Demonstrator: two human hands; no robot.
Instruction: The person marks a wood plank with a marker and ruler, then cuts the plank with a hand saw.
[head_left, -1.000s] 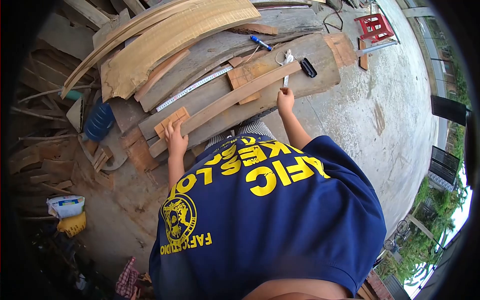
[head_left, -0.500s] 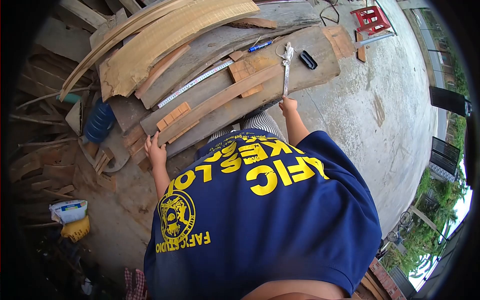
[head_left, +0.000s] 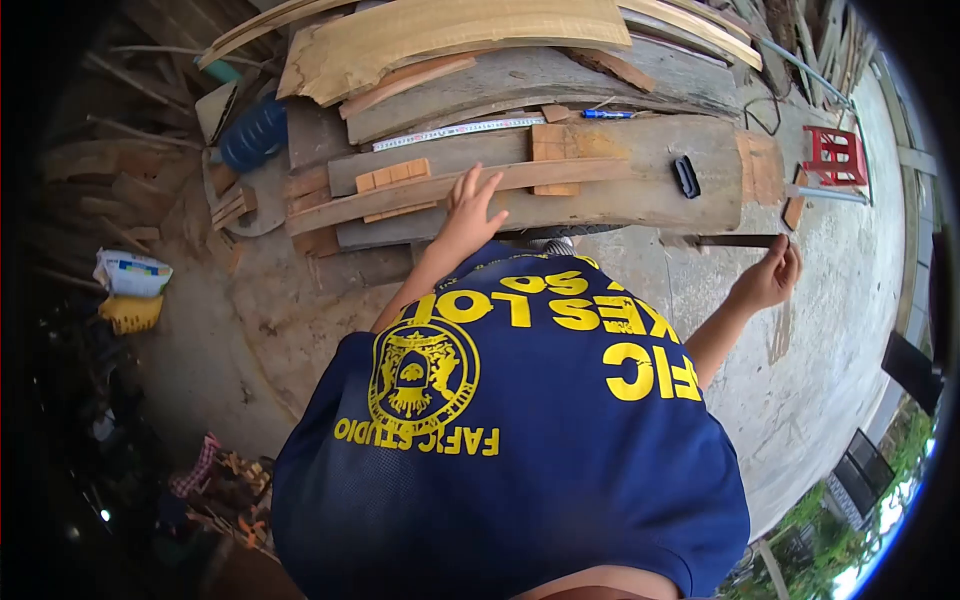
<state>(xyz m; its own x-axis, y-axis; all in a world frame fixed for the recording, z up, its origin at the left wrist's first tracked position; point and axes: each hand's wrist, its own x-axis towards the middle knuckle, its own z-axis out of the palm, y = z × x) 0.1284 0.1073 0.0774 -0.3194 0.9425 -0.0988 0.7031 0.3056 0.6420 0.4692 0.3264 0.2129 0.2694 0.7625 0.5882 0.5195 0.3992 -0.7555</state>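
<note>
My left hand [head_left: 470,212] is spread over a long narrow wooden strip [head_left: 560,175], its fingertips overlapping the strip near the middle. The strip lies across a notched wood block [head_left: 392,174] and a flat reddish-brown board piece [head_left: 548,145], all on a broad grey plank [head_left: 680,160]. Out to the right, my right hand [head_left: 775,275] is closed around one end of a long, thin metal tool [head_left: 735,241]. The tool points left over the floor, and its far end is blurred.
Behind the strip lie a white measuring tape [head_left: 460,130] and a blue marker [head_left: 607,114]. A black oblong object [head_left: 686,177] sits on the plank's right part. Beyond are stacked boards [head_left: 480,30], a red stool [head_left: 835,156] and a blue water jug [head_left: 252,135].
My left hand has left the strip's left end and moved right to its middle. My right hand has carried the metal tool off the plank, rightward over the floor. The view has turned.
</note>
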